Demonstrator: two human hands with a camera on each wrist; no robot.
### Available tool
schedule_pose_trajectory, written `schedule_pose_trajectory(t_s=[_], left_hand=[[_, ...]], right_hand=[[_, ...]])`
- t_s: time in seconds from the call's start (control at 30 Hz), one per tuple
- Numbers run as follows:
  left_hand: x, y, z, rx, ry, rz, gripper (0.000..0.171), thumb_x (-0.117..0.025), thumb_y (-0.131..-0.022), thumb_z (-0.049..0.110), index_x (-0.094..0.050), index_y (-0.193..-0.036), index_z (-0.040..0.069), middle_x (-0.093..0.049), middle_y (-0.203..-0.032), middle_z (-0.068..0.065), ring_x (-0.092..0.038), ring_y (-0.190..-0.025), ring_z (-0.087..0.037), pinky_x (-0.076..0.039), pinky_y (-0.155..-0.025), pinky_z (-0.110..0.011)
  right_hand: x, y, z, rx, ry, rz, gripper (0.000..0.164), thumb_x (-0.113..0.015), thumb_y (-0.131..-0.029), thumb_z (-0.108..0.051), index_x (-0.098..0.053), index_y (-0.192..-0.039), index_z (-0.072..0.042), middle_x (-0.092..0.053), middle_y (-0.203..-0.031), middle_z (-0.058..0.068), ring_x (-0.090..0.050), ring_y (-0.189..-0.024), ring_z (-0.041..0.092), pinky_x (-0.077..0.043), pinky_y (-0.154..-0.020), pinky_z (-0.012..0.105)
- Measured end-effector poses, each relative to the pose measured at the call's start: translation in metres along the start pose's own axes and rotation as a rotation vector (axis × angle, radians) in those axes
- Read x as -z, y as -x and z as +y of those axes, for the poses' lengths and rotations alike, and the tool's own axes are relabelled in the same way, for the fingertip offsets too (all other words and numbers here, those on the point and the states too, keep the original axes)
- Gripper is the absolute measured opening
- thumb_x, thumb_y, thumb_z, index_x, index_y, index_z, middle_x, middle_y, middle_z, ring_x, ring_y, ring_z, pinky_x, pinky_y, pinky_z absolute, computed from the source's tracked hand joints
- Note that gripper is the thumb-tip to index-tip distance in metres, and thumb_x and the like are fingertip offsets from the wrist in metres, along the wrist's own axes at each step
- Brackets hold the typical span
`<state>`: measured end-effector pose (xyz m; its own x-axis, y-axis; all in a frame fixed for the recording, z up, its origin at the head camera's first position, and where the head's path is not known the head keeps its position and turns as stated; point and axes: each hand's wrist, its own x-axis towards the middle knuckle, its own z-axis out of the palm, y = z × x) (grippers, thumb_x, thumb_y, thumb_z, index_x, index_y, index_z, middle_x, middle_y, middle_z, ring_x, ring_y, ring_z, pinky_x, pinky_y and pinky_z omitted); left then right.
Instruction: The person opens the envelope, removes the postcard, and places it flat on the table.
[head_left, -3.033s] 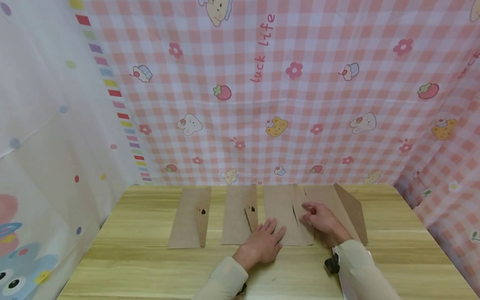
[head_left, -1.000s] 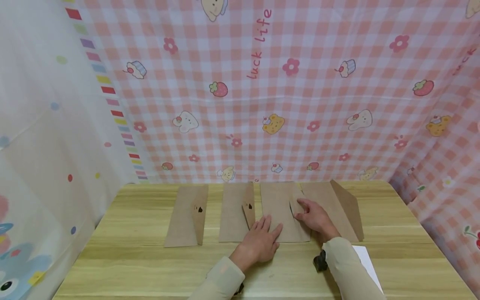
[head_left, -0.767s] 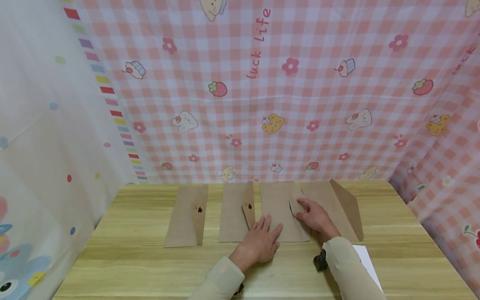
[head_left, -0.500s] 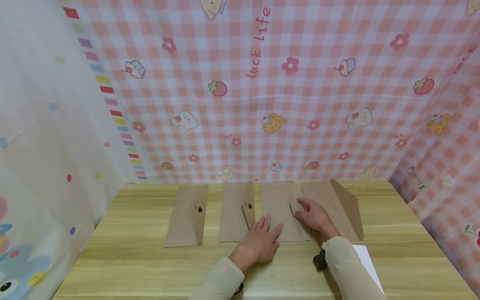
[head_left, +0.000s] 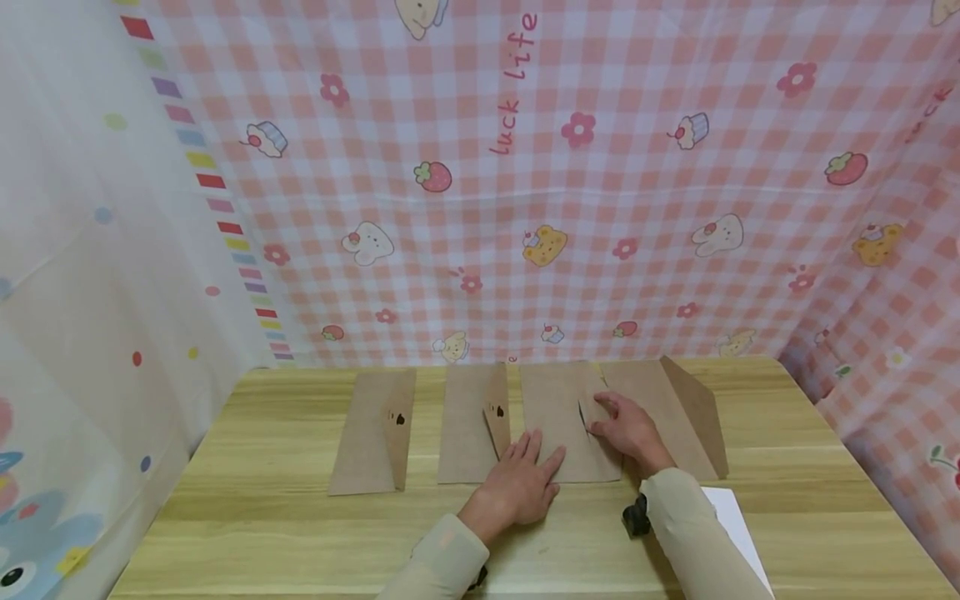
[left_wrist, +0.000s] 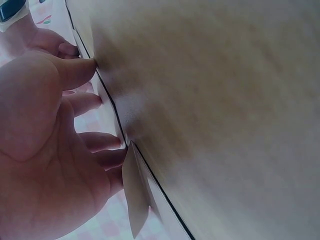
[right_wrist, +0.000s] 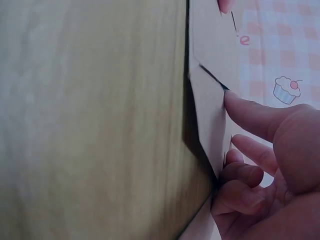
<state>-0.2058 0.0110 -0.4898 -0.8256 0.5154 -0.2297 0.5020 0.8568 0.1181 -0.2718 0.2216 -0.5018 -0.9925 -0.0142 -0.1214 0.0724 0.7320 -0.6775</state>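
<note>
Several brown paper envelopes lie in a row along the back of the table. My left hand (head_left: 517,482) spreads its straight fingers over the near left corner of the third envelope (head_left: 557,408), the little-finger side near the second envelope (head_left: 467,433). At the third envelope's flap (right_wrist: 207,117), my right hand (head_left: 626,427) has its thumb at the flap's edge, beside a dark slit. Its index finger lies farther up the flap, and the others are curled in near the fold. Little of the flap shows between thumb and fingers.
At the far left lies an envelope (head_left: 367,433) with a small dark print on its flap. The rightmost envelope (head_left: 652,400) has its darker flap spread outward. White paper (head_left: 738,533) lies partly under the right sleeve. Patterned cloth (head_left: 480,217) hangs behind the table (head_left: 300,550).
Three seconds ago the right hand was farther right with more bent fingers; it has shifted left onto the flap. The left hand keeps its place. Since one second ago, hardly anything has moved.
</note>
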Motion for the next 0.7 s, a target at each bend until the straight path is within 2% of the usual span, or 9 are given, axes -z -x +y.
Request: schedule_pose_trajectory(t_s=[0.1,0.3,0.47,0.7], left_hand=[[-0.0002,0.0000,-0.0003,-0.001,-0.001,0.001,0.054,-0.045,-0.104,0.038,-0.033,-0.156,0.029,-0.023,-0.163,-0.014,-0.024,-0.150,-0.028,-0.025,-0.120,-0.040],[-0.0003,0.0004,-0.0003,-0.004,-0.003,0.011,0.054,-0.046,-0.104,0.038,-0.034,-0.156,0.028,-0.024,-0.163,-0.015,-0.024,-0.150,-0.029,-0.026,-0.120,-0.040],[0.0009,0.0015,-0.0002,-0.002,0.002,0.010,0.054,-0.046,-0.104,0.038,-0.033,-0.156,0.028,-0.024,-0.163,-0.015,-0.024,-0.150,-0.029,-0.025,-0.120,-0.040],[0.0010,0.0010,-0.0005,0.000,0.012,0.009,0.055,-0.046,-0.104,0.037,-0.032,-0.156,0.028,-0.023,-0.163,-0.015,-0.024,-0.150,-0.029,-0.026,-0.120,-0.040]], right_hand=[[0.0002,0.0000,-0.0005,-0.008,-0.009,-0.002,0.055,-0.071,-0.090,-0.018,-0.052,-0.139,-0.001,-0.059,-0.122,0.030,-0.056,-0.111,0.041,-0.044,-0.096,0.057],[-0.0005,0.0002,0.0014,-0.028,-0.044,-0.006,0.056,-0.071,-0.089,-0.020,-0.052,-0.140,-0.003,-0.058,-0.123,0.029,-0.055,-0.112,0.040,-0.044,-0.096,0.055],[-0.0010,0.0003,0.0031,-0.009,-0.030,-0.007,0.058,-0.071,-0.089,-0.020,-0.051,-0.141,-0.003,-0.059,-0.124,0.029,-0.056,-0.113,0.041,-0.045,-0.096,0.055],[-0.0029,-0.0007,0.0036,0.007,0.033,0.014,0.058,-0.072,-0.088,-0.020,-0.052,-0.140,-0.003,-0.062,-0.111,0.022,-0.058,-0.101,0.035,-0.046,-0.090,0.052]])
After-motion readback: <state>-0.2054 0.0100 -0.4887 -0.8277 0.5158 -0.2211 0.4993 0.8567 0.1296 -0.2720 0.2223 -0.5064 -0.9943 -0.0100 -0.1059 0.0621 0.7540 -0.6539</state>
